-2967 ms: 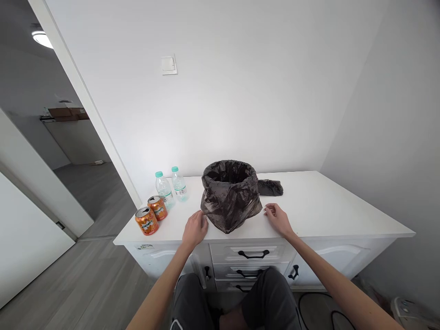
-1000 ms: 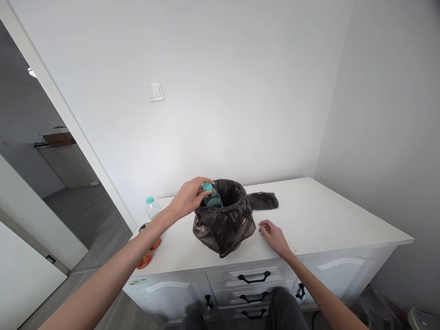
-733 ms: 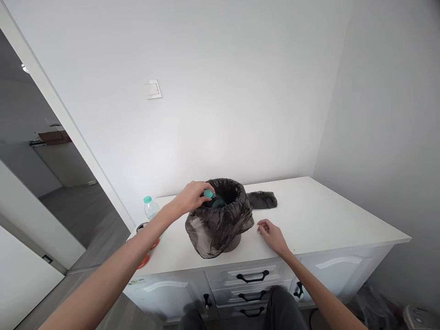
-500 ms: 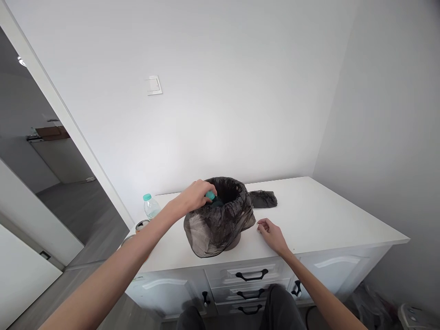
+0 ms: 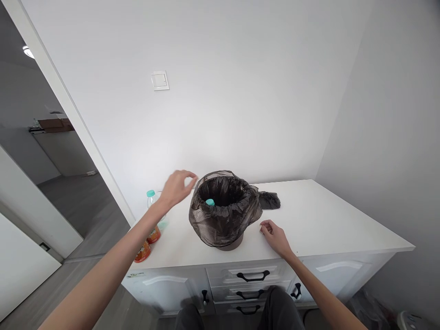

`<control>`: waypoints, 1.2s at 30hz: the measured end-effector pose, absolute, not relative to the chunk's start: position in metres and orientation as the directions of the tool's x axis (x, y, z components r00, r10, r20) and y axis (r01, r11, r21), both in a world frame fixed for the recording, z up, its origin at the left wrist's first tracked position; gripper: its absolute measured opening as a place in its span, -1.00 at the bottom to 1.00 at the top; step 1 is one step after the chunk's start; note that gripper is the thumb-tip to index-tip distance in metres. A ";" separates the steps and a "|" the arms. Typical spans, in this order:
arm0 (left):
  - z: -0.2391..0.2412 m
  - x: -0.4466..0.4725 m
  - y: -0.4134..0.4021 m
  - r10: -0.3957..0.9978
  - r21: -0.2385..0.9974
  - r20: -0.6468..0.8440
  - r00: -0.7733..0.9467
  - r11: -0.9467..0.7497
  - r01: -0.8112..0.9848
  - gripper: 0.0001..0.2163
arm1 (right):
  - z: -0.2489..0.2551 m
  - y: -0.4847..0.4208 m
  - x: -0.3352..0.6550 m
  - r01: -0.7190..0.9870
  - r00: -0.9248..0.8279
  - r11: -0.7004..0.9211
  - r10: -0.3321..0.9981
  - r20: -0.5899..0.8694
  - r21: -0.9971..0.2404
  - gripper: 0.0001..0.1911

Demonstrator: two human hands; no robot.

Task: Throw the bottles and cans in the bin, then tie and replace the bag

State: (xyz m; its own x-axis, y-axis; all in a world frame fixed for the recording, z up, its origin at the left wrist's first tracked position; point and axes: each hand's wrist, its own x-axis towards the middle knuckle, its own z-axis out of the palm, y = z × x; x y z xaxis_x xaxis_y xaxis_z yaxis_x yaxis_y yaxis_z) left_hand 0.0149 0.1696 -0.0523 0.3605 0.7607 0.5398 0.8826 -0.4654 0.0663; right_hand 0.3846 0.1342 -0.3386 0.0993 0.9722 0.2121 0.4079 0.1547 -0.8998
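Note:
A small bin [image 5: 231,245] lined with a black plastic bag [image 5: 223,224] stands on the white cabinet top. Inside its mouth shows the teal cap [image 5: 210,202] of a bottle whose body is hidden. My left hand [image 5: 178,187] hovers just left of the bag's rim, thumb and forefinger apart, holding nothing. Beyond my left forearm stands a clear bottle with a teal cap [image 5: 150,194]. Two orange cans [image 5: 143,252] are partly covered by that forearm. My right hand [image 5: 275,237] rests on the cabinet top right of the bin, its fingers curled with nothing seen in them.
A folded black bag [image 5: 270,200] lies behind and right of the bin. The white cabinet [image 5: 337,224] has drawers with black handles [image 5: 253,276] at its front. A wall with a light switch [image 5: 160,80] rises behind it, and a doorway opens at the left.
My left hand has let go of the bottle inside the bag and moved up and left, out of the bin. My right hand stays by the bin. The view has shifted slightly.

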 end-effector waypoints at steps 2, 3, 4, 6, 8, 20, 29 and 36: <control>-0.063 -0.022 0.174 0.734 0.050 0.646 0.208 -0.313 0.949 -0.61 | -0.339 0.135 0.385 0.417 0.097 0.156 0.972 0.214 -0.895 -0.75; -0.070 -0.041 0.176 0.735 0.051 0.665 0.137 -0.227 0.973 -0.61 | -0.340 0.135 0.385 0.421 0.096 0.156 0.972 0.215 -0.893 -0.75; -0.076 -0.059 0.176 0.748 0.053 0.660 0.072 -0.142 0.988 -0.59 | -0.341 0.135 0.385 0.424 0.096 0.155 0.972 0.215 -0.892 -0.75; -0.090 -0.090 0.173 0.811 0.057 0.584 -0.034 0.001 0.998 -0.54 | -0.342 0.136 0.385 0.429 0.096 0.151 0.973 0.211 -0.891 -0.74; -0.102 -0.110 0.167 0.884 0.089 0.457 -0.104 0.071 0.993 -0.52 | -0.343 0.136 0.385 0.433 0.097 0.147 0.973 0.208 -0.889 -0.74; -0.022 -0.045 0.108 0.495 0.299 0.865 -0.082 -0.376 0.877 -0.59 | -0.345 0.134 0.385 0.443 0.109 0.163 0.966 0.234 -0.882 -0.75; 0.011 0.109 0.057 0.535 0.319 0.816 0.220 -0.733 0.601 -0.71 | -0.358 0.142 0.394 0.405 0.105 0.191 0.962 0.253 -0.894 -0.75; -0.050 0.126 0.100 0.665 0.314 0.486 0.567 -0.738 0.597 -0.69 | -0.343 0.136 0.391 0.373 0.099 0.187 0.966 0.239 -0.909 -0.78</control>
